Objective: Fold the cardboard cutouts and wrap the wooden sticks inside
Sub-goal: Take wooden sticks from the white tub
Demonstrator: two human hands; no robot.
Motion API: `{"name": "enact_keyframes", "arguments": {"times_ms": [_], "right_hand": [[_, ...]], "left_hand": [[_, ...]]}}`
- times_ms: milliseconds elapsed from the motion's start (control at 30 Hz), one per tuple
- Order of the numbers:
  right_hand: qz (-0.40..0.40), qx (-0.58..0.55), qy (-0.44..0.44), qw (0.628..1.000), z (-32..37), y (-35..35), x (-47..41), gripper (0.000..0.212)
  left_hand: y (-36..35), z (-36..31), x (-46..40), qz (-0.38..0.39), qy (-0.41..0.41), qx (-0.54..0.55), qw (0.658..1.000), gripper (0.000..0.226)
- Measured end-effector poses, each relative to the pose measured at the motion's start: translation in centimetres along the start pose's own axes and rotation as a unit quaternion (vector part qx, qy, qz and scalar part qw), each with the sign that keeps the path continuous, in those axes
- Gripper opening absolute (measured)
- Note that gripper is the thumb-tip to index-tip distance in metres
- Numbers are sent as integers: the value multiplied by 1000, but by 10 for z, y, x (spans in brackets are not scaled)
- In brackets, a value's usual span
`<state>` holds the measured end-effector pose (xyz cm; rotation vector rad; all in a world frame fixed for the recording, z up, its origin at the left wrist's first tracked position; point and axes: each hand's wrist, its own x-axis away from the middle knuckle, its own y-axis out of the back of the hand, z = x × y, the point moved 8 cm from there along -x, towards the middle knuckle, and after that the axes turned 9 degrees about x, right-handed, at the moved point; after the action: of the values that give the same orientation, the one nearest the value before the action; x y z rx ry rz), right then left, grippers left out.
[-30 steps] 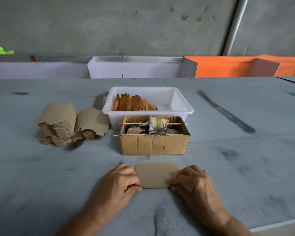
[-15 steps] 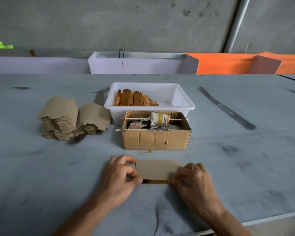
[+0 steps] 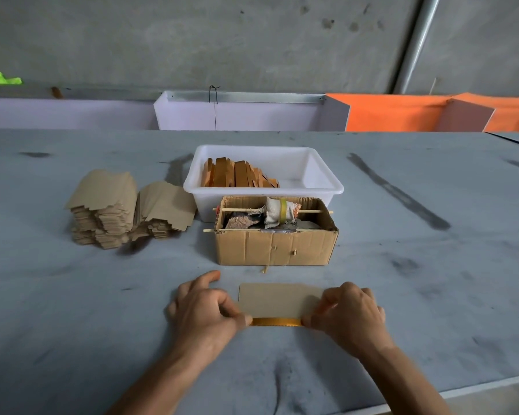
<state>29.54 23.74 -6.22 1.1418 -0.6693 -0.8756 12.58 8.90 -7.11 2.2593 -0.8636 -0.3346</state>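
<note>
Now my left hand (image 3: pixel 204 313) and right hand (image 3: pixel 346 316) pinch the tan cardboard cutout (image 3: pixel 277 299) half-folded over an orange wooden stick (image 3: pixel 276 322) between them; stacks remain.

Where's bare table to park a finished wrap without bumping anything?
Free: the table right of the cardboard box and white tub; also the near-left stretch below the cutout stacks. Crowded: the strip between box and the cutout that left hand and right hand hold.
</note>
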Motion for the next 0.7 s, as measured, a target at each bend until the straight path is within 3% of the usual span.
{"name": "enact_keyframes", "arguments": {"times_ms": [100,167,233,300,400,467,533,600,700], "right_hand": [[-8,-19,-6,1000,-2,-4,3,5],[-2,-36,-17,999,-2,-5,4,3],[-4,-32,-12,999,0,-3,6,3],[-6,-24,-1,1000,2,-3,9,9],[-60,14,25,998,11,7,20,5],[-159,34,103,981,29,17,31,16],[-217,36,225,949,57,20,50,13],[-195,39,288,937,71,10,60,16],[-146,-4,249,958,49,-1,50,16]], "left_hand": [[4,-10,6,-28,-46,-4,999,22],[3,-32,15,-40,-171,-42,983,22],[-1,-59,34,-59,-343,-90,933,22],[-9,-72,50,-74,-437,-151,884,25],[-14,-74,53,-73,-459,-184,866,35],[-14,-74,52,-67,-467,-181,863,33],[-14,-74,52,-54,-465,-170,867,32],[-16,-70,51,-27,-450,-169,877,32],[-14,-58,47,23,-418,-145,896,22]]}}
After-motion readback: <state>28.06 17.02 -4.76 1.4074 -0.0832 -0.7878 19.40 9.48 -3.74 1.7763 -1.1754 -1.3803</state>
